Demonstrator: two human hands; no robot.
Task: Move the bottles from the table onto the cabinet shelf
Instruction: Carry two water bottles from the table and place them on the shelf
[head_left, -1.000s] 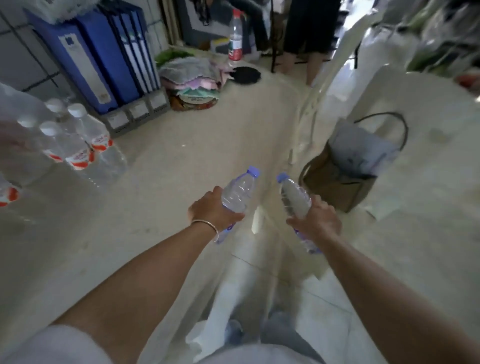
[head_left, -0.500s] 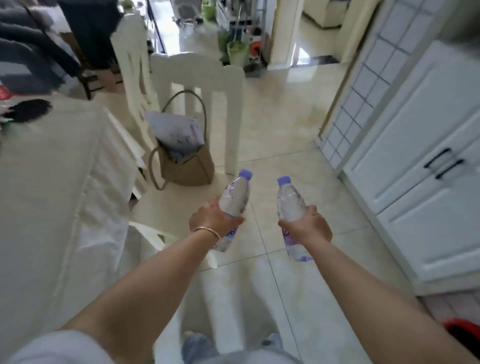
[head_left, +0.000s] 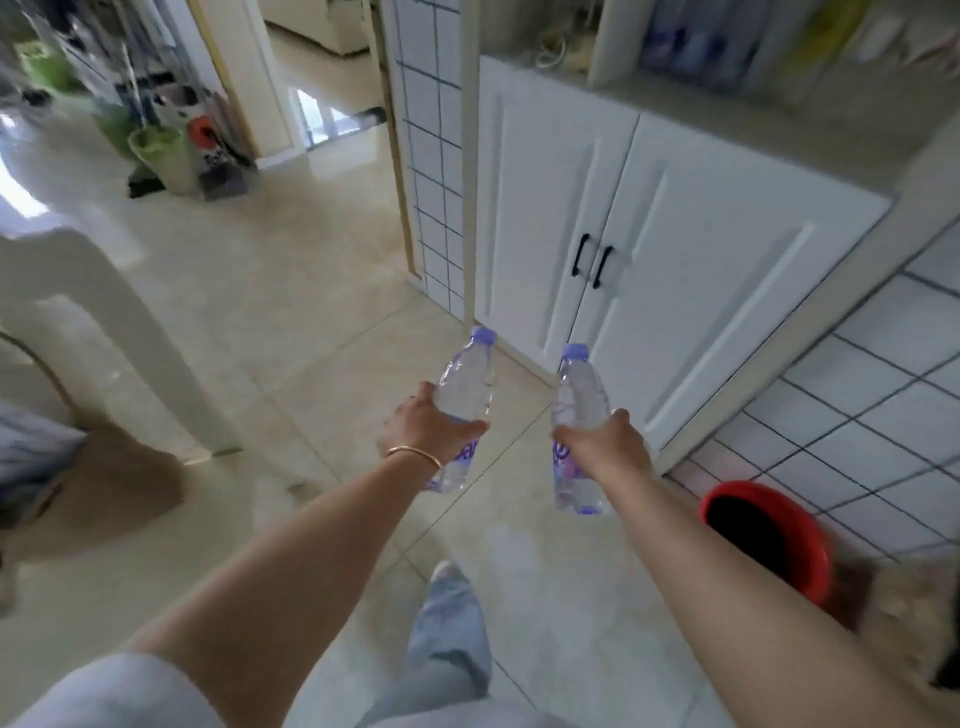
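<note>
above the tiled floor (head_left: 291, 291), before the white cabinet (head_left: 691, 270), two clear bottles were held out, well apart. the left bottle (head_left: 464, 387) was gripped by the left hand (head_left: 428, 428), fingers curled around its middle; the right bottle (head_left: 579, 395) was likewise gripped by the right hand (head_left: 605, 447). purple caps pointed toward the closed doors. a red bucket (head_left: 769, 540) stood at right.

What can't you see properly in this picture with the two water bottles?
- Head view: the things on the cabinet shelf are too blurred to name, and the top edge cuts them off.
- The label on the left bottle is mostly hidden by the left hand.
- The label on the right bottle is partly hidden by the right hand.
- The inside of the red bucket is too dark to see.
</note>
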